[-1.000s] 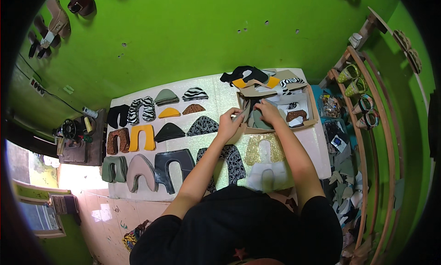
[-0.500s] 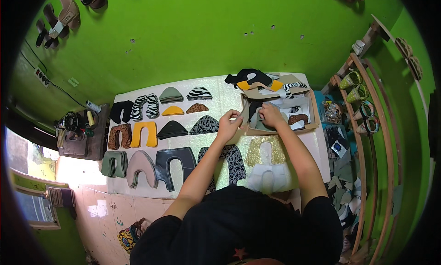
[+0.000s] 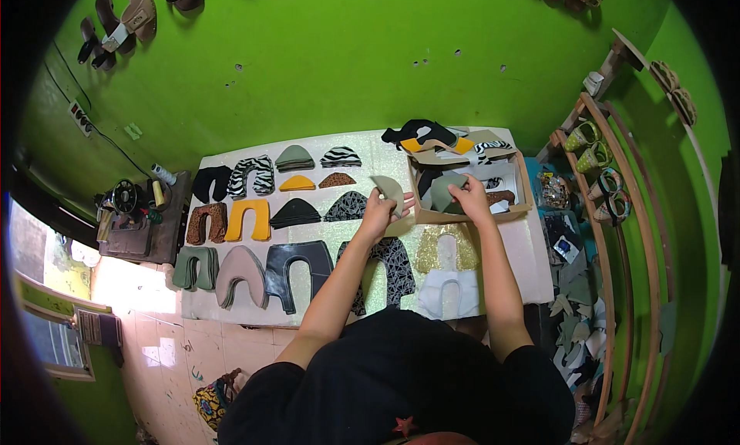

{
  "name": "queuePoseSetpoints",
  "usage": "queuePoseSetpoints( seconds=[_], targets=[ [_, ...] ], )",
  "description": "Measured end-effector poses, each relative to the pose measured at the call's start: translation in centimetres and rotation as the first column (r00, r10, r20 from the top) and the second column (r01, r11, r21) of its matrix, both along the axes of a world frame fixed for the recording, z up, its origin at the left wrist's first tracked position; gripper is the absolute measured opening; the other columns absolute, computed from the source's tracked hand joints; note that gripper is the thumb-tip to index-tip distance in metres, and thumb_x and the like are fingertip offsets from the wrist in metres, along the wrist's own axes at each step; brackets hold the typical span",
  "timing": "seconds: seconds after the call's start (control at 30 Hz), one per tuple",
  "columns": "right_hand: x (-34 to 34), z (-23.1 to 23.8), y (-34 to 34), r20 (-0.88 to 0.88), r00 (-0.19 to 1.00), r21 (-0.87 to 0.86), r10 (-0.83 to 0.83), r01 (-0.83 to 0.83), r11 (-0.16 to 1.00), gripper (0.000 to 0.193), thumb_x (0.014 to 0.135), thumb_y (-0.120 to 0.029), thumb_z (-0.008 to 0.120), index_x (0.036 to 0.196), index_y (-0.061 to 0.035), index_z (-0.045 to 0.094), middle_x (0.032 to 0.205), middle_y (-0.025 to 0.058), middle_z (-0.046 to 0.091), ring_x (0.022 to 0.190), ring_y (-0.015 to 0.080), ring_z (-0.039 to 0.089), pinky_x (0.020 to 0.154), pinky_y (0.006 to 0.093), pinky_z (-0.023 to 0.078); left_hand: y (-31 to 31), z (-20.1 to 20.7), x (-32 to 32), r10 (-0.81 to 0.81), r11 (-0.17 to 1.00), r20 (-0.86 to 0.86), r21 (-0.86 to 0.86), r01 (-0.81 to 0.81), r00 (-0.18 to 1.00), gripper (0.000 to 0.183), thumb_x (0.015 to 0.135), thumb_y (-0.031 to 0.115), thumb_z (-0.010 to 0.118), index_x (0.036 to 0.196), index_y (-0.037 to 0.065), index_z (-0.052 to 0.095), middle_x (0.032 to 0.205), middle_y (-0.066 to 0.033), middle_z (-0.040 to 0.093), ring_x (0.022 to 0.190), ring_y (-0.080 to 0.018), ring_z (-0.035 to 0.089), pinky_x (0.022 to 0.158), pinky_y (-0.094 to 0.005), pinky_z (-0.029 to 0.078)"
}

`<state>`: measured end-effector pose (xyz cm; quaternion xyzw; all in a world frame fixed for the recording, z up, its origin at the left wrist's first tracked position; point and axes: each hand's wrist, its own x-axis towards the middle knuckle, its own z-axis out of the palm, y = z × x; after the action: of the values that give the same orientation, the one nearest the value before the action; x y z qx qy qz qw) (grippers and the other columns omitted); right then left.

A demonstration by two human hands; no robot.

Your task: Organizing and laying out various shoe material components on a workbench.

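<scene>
My left hand (image 3: 380, 216) pinches a pale grey-green curved material piece (image 3: 388, 189), held up just left of the cardboard box (image 3: 472, 220). In my right hand (image 3: 474, 199) is a darker green rounded piece (image 3: 443, 192), gripped by its edge over the box's left half. Inside the box lie black, white and brown spotted pieces (image 3: 501, 198). Below my left hand is a black-and-grey patterned U-shaped stack (image 3: 394, 279). To its left sits a half-round stack in the same pattern (image 3: 347, 207). A gold glitter U-shaped piece (image 3: 428, 250) lies below the box.
Sorted stacks of cut pieces, such as yellow (image 3: 249, 219), zebra (image 3: 251, 175) and mauve (image 3: 241, 274), cover the table's left. A sewing machine (image 3: 127, 210) stands beyond its left edge. A wooden shoe rack (image 3: 628, 214) and scrap pieces (image 3: 574, 321) are at the right.
My right hand has come up from inside the box with the green piece. My left hand still holds its pale piece, now turned more upright. The view has shifted slightly.
</scene>
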<state>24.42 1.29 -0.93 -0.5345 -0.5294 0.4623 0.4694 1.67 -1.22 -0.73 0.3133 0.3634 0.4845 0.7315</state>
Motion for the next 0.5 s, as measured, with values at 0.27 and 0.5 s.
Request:
queuePoseSetpoints(
  seconds=[0.27, 0.5],
  targets=[
    [-9.1, 4.6, -4.4, 0.257, 0.945, 0.280, -0.202, 0.127, 0.951, 0.013, 0.067, -0.007, 0.067, 0.075, -0.0010, 0.058, 0.065, 0.0021, 0.053, 0.054, 0.0076, 0.046, 0.049, 0.0226, 0.038, -2.9, -0.1, -1.2, 0.029, 0.989, -0.120, 0.149, -0.011, 0.992, 0.050, 0.089, 0.001, 0.035, 0.134, 0.016, 0.020, 0.123, -0.0145, 0.048, 0.107, -0.0180, 0.052, 0.079, -0.0233, 0.044],
    [-15.1, 5.0, -6.4, 0.351, 0.868, 0.563, -0.353, 0.106, 0.820, 0.012, 0.066, -0.006, 0.066, 0.075, -0.0002, 0.060, 0.062, 0.0102, 0.053, 0.053, 0.0203, 0.052, 0.051, 0.0303, 0.042, -4.4, -1.4, -2.3, 0.067, 0.916, -0.134, 0.400, -0.008, 0.989, 0.060, 0.078, -0.014, 0.038, 0.131, 0.008, 0.022, 0.128, -0.0081, 0.039, 0.116, -0.0156, 0.040, 0.091, -0.0262, 0.036]
  ],
)
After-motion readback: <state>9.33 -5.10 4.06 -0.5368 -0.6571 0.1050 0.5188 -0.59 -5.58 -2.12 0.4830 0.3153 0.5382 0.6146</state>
